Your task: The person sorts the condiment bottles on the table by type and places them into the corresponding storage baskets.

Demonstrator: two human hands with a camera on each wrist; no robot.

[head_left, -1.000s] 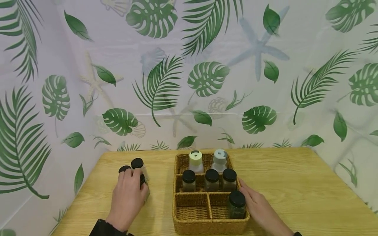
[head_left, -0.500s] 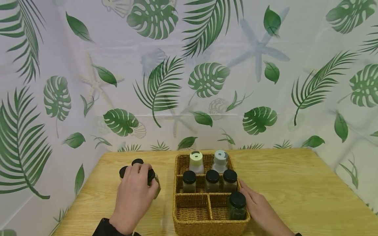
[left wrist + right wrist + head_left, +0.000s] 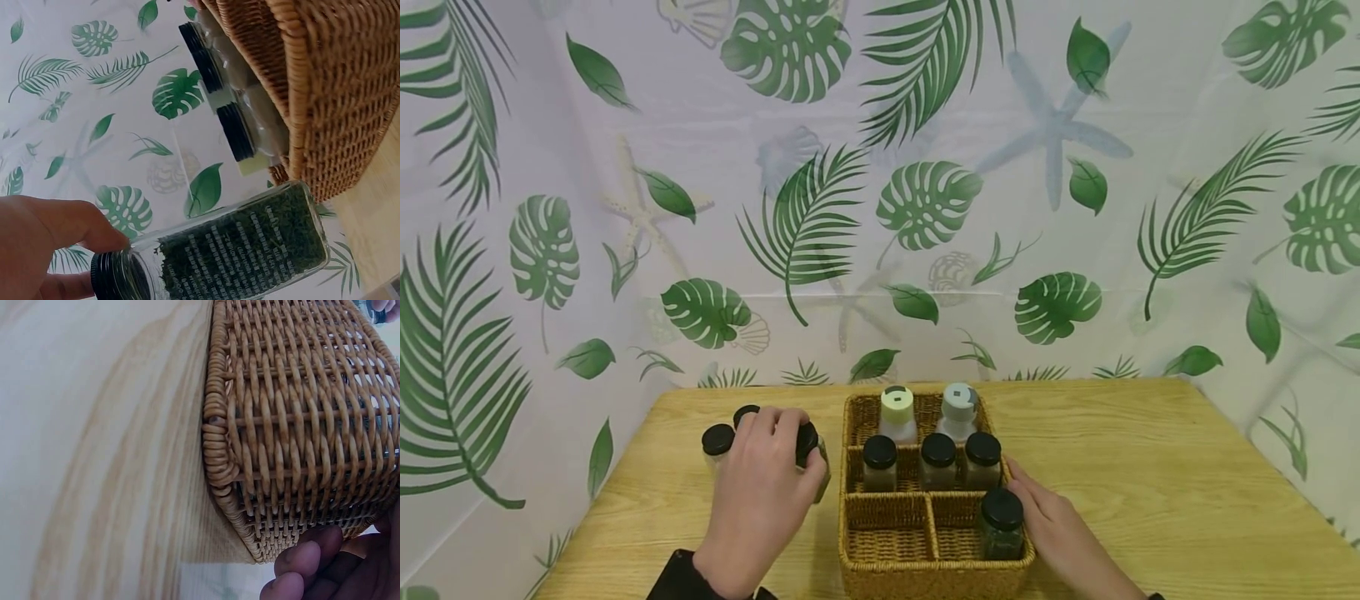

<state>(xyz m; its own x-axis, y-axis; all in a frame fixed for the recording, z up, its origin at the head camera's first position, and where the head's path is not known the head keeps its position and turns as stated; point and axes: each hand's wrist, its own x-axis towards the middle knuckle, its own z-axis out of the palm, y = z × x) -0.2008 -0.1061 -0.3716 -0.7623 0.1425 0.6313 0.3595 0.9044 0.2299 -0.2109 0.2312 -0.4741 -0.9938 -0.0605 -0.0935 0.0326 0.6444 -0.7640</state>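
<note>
Shifted right since the earlier frame: left hand [image 3: 763, 487] with its clear, squarish jar of dark green flakes [image 3: 244, 247]. Pale wood-grain table [image 3: 1150, 467]; brown woven basket [image 3: 936, 579] toward its near edge, right hand [image 3: 1063, 525] resting relaxed against the right wall. Jar sits between basket and table's left edge, pinched by its round black lid [image 3: 106, 278]. Probably glass: stiff, slick, breakable, modest weight; lid suits gripping. White printed lettering [image 3: 231, 256] reads only in the left-wrist view; head view loses it.
</note>
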